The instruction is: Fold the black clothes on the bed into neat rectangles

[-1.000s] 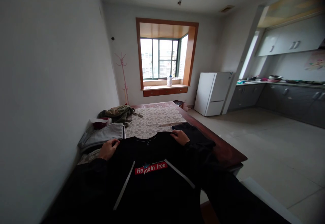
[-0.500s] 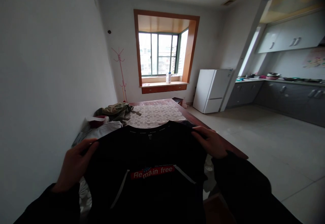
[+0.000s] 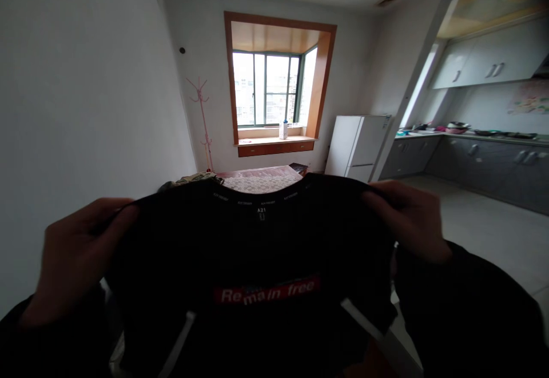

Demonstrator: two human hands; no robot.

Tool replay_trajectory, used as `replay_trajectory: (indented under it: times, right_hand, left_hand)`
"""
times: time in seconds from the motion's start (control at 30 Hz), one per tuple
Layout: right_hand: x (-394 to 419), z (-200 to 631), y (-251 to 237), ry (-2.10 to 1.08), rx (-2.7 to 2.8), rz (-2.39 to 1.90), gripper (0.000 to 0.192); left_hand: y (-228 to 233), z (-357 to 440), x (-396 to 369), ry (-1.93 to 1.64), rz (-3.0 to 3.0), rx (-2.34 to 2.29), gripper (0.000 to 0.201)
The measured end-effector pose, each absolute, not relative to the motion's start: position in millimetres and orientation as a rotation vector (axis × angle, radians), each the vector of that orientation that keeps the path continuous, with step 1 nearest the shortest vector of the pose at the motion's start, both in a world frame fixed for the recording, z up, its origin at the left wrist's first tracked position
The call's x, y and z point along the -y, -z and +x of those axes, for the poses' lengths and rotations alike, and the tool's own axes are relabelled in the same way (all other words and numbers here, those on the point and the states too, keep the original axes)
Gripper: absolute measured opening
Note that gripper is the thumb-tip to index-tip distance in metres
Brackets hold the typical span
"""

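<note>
A black T-shirt [image 3: 257,246] hangs spread out in front of me, its neckline at the top and its front facing me. Across the chest runs a red strip lettered "Remain free", with a pale stripe slanting down on either side. My left hand [image 3: 86,246] pinches one shoulder of the shirt between thumb and fingers. At the opposite shoulder my right hand [image 3: 407,215] grips the cloth the same way. The shirt's lower part falls out of the picture, and it hides most of the table behind it.
Beyond the shirt lies a table with a patterned lace cloth [image 3: 261,181], some folded fabric [image 3: 195,179] at its left. A pink coat rack [image 3: 205,120] stands by the window wall. A white fridge [image 3: 358,143] and grey kitchen cabinets [image 3: 472,163] are to the right.
Both hands have lifted the T-shirt higher and nearer to me, and moved farther apart. The shirt now covers more of the table and the things on it.
</note>
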State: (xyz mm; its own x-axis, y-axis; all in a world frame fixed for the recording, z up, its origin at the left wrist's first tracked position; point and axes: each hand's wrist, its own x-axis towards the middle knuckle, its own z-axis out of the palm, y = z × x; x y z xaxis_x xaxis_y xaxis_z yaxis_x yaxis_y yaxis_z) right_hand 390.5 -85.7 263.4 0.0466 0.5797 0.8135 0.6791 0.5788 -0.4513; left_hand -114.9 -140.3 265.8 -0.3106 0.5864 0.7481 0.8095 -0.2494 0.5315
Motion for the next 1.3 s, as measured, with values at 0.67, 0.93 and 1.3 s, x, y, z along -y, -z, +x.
replay_trajectory:
  times: [0.67, 0.93, 1.3]
  right_hand:
    - [-127, 302, -41, -0.055, 2.177, -1.632, 0.038]
    - [-129, 304, 21, -0.077, 2.320, -1.670, 0.058]
    - [-131, 299, 23, -0.065, 2.400, -1.759, 0.066]
  left_hand:
    - [-61, -90, -68, 0.678, -2.179, 2.152, 0.034]
    - [-23, -86, -57, 0.676, -2.347, 1.781, 0.040]
    - [3, -88, -62, 0.450, -2.271, 1.978, 0.056]
